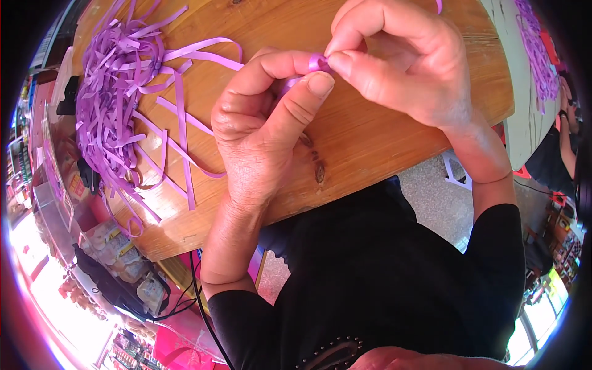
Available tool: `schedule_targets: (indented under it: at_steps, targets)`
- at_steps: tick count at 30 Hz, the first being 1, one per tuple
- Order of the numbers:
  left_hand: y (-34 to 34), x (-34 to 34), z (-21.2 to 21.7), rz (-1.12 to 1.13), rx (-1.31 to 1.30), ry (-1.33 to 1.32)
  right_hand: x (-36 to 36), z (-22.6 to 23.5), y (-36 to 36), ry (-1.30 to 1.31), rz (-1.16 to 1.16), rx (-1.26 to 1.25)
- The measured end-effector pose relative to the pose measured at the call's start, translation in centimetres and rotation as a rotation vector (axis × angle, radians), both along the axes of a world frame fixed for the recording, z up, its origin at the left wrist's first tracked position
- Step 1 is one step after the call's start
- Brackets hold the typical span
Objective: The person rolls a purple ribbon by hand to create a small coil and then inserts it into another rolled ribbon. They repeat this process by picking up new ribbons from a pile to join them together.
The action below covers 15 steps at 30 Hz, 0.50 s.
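Between my two hands is a purple ribbon (317,62), bent into a small loop. My left hand (259,117) pinches it between thumb and forefinger, the other fingers curled behind. My right hand (407,68) is closed too, its thumb and forefinger pressed together at the loop's right side. What lies right between the right fingertips is mostly hidden. To the left of my left hand, a large tangled heap of purple ribbons (117,98) lies on the wooden table (370,142), with several loose ends stretching toward my left wrist.
Across a gap on the right stands a pale table (524,132) with another bunch of purple ribbons (538,55) on it. A person's arm (566,132) shows beside it. A black cable (196,290) hangs past the table's front left edge, near a dark bag (105,283).
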<state>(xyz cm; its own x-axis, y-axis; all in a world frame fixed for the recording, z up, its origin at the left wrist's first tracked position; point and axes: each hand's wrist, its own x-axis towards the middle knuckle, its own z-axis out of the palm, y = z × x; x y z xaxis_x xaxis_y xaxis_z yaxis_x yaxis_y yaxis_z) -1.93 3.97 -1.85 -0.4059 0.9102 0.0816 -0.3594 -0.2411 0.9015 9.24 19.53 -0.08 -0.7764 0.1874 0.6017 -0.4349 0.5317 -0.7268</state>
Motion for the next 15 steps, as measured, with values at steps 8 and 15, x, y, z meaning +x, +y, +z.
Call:
schedule_targets:
  at_steps: [8, 15]
  targets:
    - [-0.5, -0.2, 0.2, 0.034, -0.045, -0.022, 1.7, 1.2, -2.3, -0.308, -0.032, -0.606]
    - [-0.4, 0.0, 0.2, 0.108, -0.084, -0.066, -0.8, -1.8, 0.4, 0.255, 0.213, -0.142]
